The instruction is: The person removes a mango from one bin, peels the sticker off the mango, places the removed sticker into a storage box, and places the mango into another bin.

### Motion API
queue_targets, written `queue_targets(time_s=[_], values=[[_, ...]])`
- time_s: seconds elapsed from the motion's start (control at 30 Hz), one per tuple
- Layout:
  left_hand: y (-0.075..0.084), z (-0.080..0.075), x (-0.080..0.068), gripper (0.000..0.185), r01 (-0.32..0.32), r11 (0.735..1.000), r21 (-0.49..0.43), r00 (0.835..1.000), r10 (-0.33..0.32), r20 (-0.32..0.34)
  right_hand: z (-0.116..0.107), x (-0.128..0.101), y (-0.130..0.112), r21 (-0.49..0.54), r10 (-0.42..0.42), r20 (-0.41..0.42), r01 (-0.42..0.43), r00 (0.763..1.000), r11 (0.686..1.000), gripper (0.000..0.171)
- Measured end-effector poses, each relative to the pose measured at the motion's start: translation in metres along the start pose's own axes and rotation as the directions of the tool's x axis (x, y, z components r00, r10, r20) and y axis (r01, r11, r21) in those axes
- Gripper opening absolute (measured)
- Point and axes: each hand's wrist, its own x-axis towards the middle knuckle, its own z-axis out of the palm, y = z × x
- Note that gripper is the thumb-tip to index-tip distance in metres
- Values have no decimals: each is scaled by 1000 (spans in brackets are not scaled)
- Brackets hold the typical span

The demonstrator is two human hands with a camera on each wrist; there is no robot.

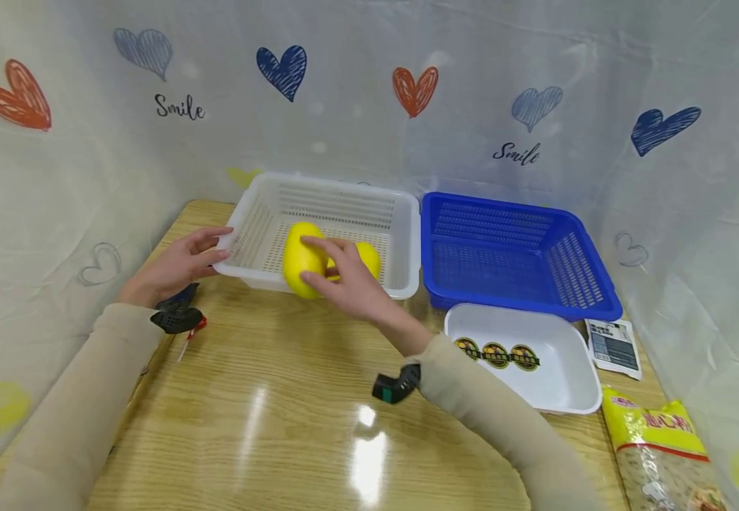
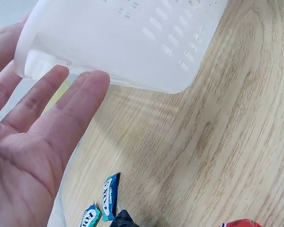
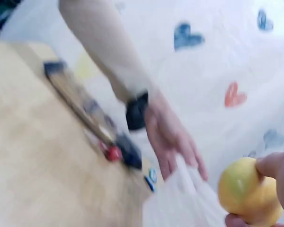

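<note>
A smooth, oblong yellow fruit (image 1: 301, 260) is pinched between the thumb and fingers of my right hand (image 1: 358, 285), over the front side of the white basket. Behind that hand, partly hidden, a second yellow fruit (image 1: 370, 260) shows inside the basket. My left hand (image 1: 179, 262) is at the left end of the white slotted basket (image 1: 327, 186), its nearly straight fingers touching the rim. In the left wrist view the palm faces the camera, and the fingertips meet the basket's wall (image 2: 104, 42).
A blue basket (image 1: 583, 280) stands right of the white one, with a white tray (image 1: 564, 397) before it. Farther right lie a small packet (image 1: 613, 348) and a yellow-topped bag (image 1: 663, 440). Small blue-green wrapped packets (image 2: 110, 196) and a red-handled tool (image 1: 198, 325) are at the left.
</note>
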Motion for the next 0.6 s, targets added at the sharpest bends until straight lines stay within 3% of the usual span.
queue_targets(time_s=[0.13, 0.27, 0.43, 0.6], values=[[0, 1, 2, 59, -2, 1000, 8, 1000, 2, 9, 6, 50, 10, -78, 120, -51, -124, 991, 989, 55], [1, 0, 2, 60, -1, 999, 35, 1000, 1, 16, 17, 81, 22, -200, 217, 34, -206, 976, 958, 57], [2, -2, 1, 61, 5, 998, 55, 1000, -5, 10, 29, 99, 31, -318, 274, 148, -216, 950, 923, 55], [2, -3, -1, 62, 23, 998, 55, 1000, -23, 1, 36, 106, 32, -403, 272, 212, -169, 939, 900, 54]])
